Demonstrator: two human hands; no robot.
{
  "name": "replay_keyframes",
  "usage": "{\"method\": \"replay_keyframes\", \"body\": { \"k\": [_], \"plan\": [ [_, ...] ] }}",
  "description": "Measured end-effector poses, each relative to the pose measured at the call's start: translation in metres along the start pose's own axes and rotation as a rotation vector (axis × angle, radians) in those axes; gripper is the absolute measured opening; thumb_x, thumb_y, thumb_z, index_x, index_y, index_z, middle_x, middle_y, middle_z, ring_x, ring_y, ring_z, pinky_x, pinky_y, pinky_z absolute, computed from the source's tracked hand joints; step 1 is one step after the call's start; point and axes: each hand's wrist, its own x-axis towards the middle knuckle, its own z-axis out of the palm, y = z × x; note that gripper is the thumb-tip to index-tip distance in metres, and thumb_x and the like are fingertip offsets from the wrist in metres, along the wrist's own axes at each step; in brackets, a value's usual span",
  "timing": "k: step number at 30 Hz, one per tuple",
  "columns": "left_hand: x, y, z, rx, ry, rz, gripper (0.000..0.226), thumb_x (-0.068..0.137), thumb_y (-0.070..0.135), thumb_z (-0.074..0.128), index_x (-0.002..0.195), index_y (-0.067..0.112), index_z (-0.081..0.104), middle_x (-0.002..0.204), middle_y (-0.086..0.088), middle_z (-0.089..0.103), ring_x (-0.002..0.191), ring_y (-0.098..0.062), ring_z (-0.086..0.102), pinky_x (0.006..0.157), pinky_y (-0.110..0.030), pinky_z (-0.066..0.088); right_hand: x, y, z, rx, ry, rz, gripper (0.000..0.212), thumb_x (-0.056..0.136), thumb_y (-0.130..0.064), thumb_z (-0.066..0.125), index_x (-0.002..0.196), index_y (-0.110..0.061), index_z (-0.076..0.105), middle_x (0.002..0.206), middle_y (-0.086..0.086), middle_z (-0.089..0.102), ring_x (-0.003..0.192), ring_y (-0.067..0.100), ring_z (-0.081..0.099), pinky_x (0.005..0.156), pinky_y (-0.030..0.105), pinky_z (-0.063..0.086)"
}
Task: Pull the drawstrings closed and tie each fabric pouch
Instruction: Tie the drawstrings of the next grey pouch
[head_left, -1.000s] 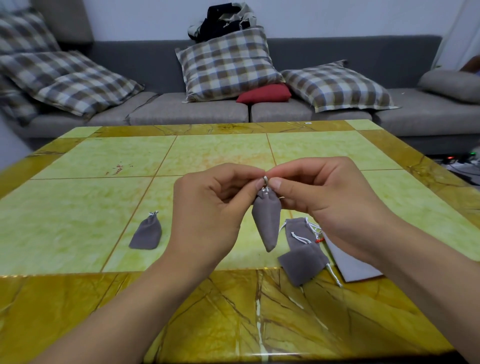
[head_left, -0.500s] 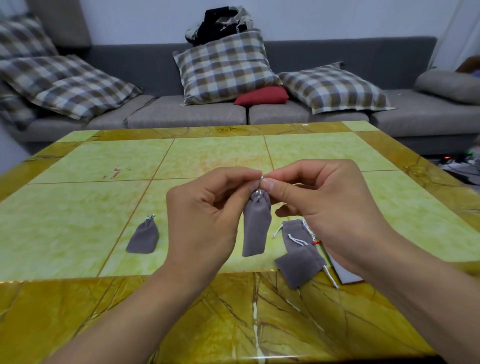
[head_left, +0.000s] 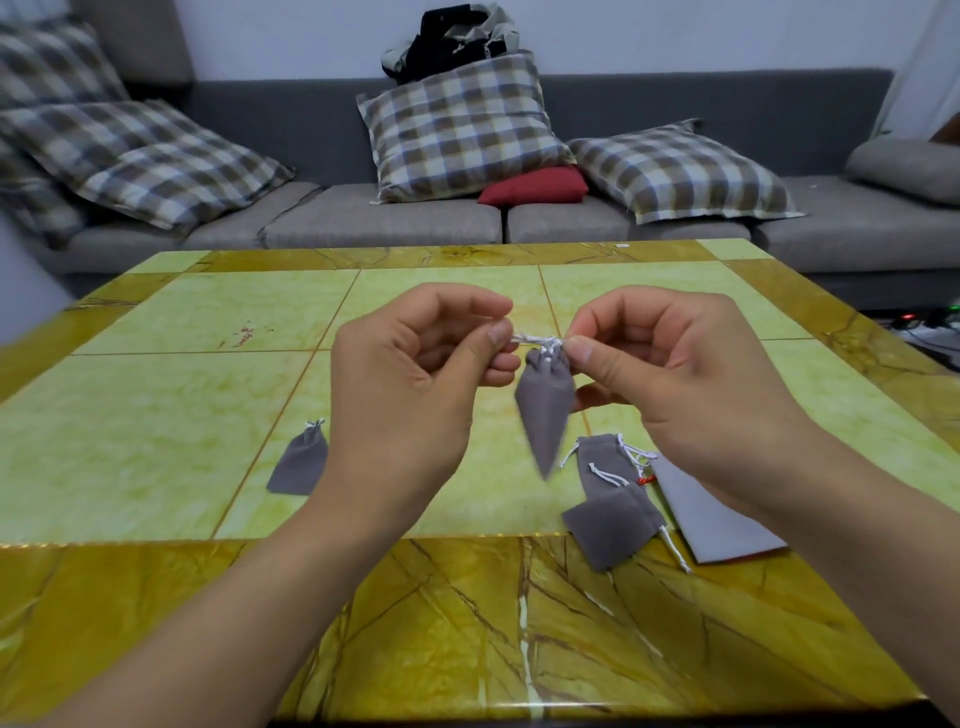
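Note:
A small grey fabric pouch (head_left: 544, 410) hangs in the air between my hands, its mouth gathered tight at the top. My left hand (head_left: 410, 384) pinches one white drawstring end on the left of the mouth. My right hand (head_left: 670, 374) pinches the other end on the right. The strings (head_left: 535, 340) run taut between my thumbs. A closed grey pouch (head_left: 300, 462) lies on the table to the left. Two more grey pouches, one (head_left: 605, 465) behind the other (head_left: 613, 525), lie with loose white strings to the right, below my right wrist.
A flat grey sheet (head_left: 711, 514) lies partly under my right forearm. The table (head_left: 156, 395) has a green tiled top with a yellow marbled border. Behind it stands a grey sofa (head_left: 384, 218) with checked cushions and a red pillow (head_left: 535, 186).
My hands have moved apart sideways, drawing the strings out level between them. The hanging pouch has swung and tilted to a point.

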Motion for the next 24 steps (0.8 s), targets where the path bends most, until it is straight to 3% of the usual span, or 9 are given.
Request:
{"method": "replay_keyframes", "body": {
  "k": [3,8,12,15,18,19,21,22,24],
  "plan": [
    [0.002,0.002,-0.002,-0.006,0.005,0.012,0.016,0.087,-0.002,0.068,0.089,0.013,0.070,0.075,-0.002,0.074,0.064,-0.013,0.072,0.063,-0.022,0.057,0.001,0.001,0.002,0.046,0.028,-0.027,0.008,0.090,0.004,0.061,0.084,0.002,0.065,0.071,0.000,0.069,0.070,0.010,0.069,0.061,0.022,0.055],
    [0.005,0.001,-0.003,0.016,0.012,0.013,0.017,0.087,-0.002,0.069,0.088,0.015,0.070,0.073,-0.001,0.074,0.063,-0.013,0.072,0.062,-0.021,0.056,0.003,0.005,0.005,0.050,0.056,-0.032,0.009,0.092,0.004,0.059,0.084,0.002,0.064,0.073,0.003,0.068,0.071,0.013,0.069,0.062,0.021,0.055],
    [0.006,-0.007,-0.003,0.029,-0.022,-0.039,0.012,0.088,-0.001,0.068,0.091,0.010,0.069,0.072,-0.005,0.074,0.063,-0.016,0.072,0.062,-0.023,0.057,0.009,0.014,0.003,-0.218,0.064,-0.062,0.009,0.094,-0.001,0.060,0.085,-0.002,0.064,0.073,0.001,0.066,0.068,0.011,0.067,0.061,0.026,0.058],
    [0.003,-0.015,0.001,-0.076,-0.073,-0.288,0.008,0.093,0.015,0.063,0.100,0.011,0.064,0.083,-0.007,0.076,0.076,-0.017,0.074,0.066,-0.025,0.058,0.009,0.025,0.005,-0.209,0.050,0.034,0.010,0.097,-0.004,0.056,0.088,-0.003,0.062,0.077,0.007,0.066,0.066,0.010,0.066,0.057,0.029,0.059],
    [-0.002,-0.019,0.010,-0.206,-0.181,-0.658,0.054,0.068,0.058,0.066,0.108,0.023,0.063,0.099,0.004,0.075,0.096,-0.018,0.072,0.077,-0.039,0.061,0.009,0.032,0.011,-0.078,0.073,0.106,0.009,0.096,-0.003,0.059,0.088,-0.002,0.064,0.077,0.012,0.066,0.064,0.014,0.066,0.055,0.029,0.058],
    [-0.004,-0.019,0.012,-0.201,-0.218,-0.706,0.061,0.061,0.057,0.073,0.112,0.024,0.062,0.100,0.003,0.075,0.094,-0.019,0.073,0.077,-0.042,0.061,0.010,0.034,0.011,-0.071,0.084,0.112,0.009,0.095,-0.003,0.060,0.087,-0.002,0.065,0.075,0.010,0.067,0.063,0.013,0.066,0.054,0.027,0.056],
    [-0.007,-0.022,0.013,-0.112,-0.268,-0.662,0.063,0.068,0.029,0.084,0.123,0.022,0.055,0.100,-0.001,0.075,0.088,-0.020,0.075,0.074,-0.040,0.062,0.012,0.038,0.012,-0.081,0.101,0.137,0.007,0.094,-0.003,0.062,0.088,-0.003,0.067,0.075,0.009,0.068,0.062,0.011,0.067,0.054,0.023,0.054],
    [-0.006,-0.026,0.010,-0.060,-0.246,-0.640,0.062,0.074,0.015,0.083,0.128,0.020,0.052,0.097,-0.003,0.076,0.084,-0.020,0.075,0.073,-0.039,0.062,0.014,0.040,0.012,-0.071,0.103,0.166,0.006,0.093,-0.004,0.062,0.090,-0.003,0.068,0.078,0.010,0.069,0.064,0.012,0.068,0.055,0.025,0.056],
    [0.000,-0.038,-0.003,0.107,-0.201,-0.618,0.063,0.078,0.006,0.080,0.132,0.018,0.049,0.093,-0.005,0.075,0.079,-0.021,0.075,0.077,-0.041,0.061,0.017,0.044,0.010,-0.009,0.087,0.255,0.008,0.094,-0.006,0.063,0.098,-0.003,0.068,0.090,0.015,0.068,0.071,0.015,0.068,0.061,0.032,0.061]
  ]
}}
